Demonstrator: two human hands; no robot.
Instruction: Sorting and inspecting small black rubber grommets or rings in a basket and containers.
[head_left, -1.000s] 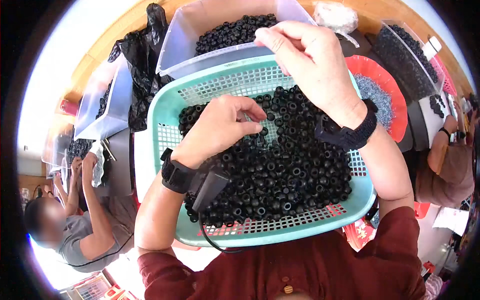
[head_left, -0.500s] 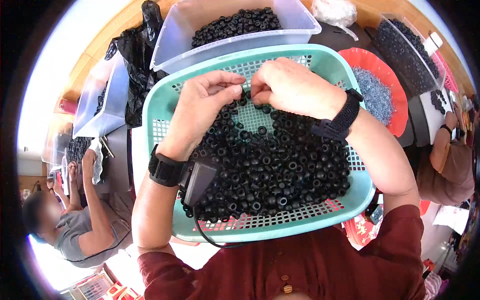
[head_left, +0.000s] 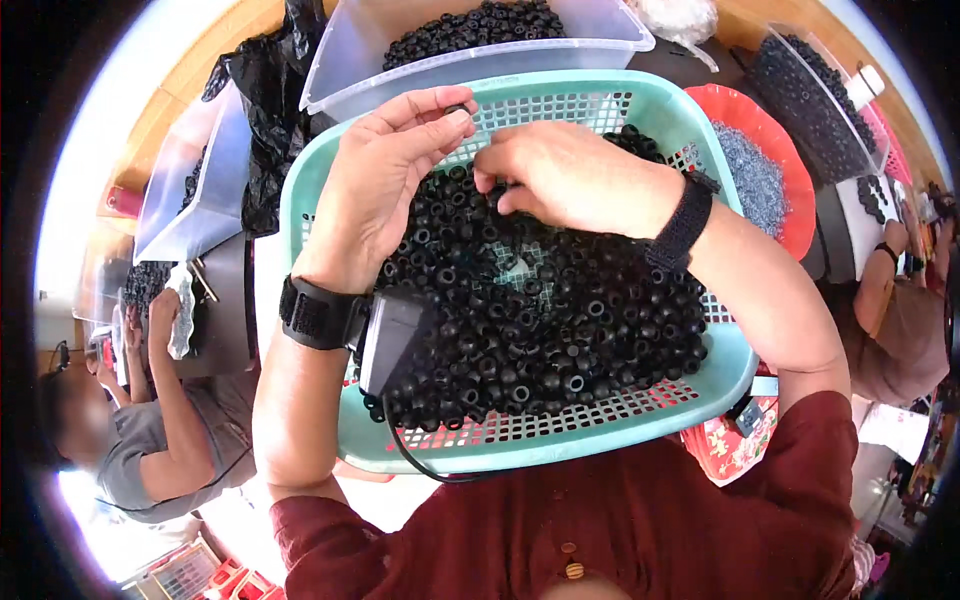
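Left hand point(head_left: 385, 185) raised at 11 o'clock, fingertips pinched on one small black ring point(head_left: 458, 108), right hand point(head_left: 565, 180) at 12 o'clock — fingers curled into heap of black rings point(head_left: 540, 330), grip contents indeterminate — inside teal mesh basket point(head_left: 600, 435), clear bin point(head_left: 470, 62) beyond.

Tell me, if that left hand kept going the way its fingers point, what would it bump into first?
Probably the far wall of the teal basket; the left hand points up-right toward it, with the clear bin of black rings just beyond. Depth is uncertain.
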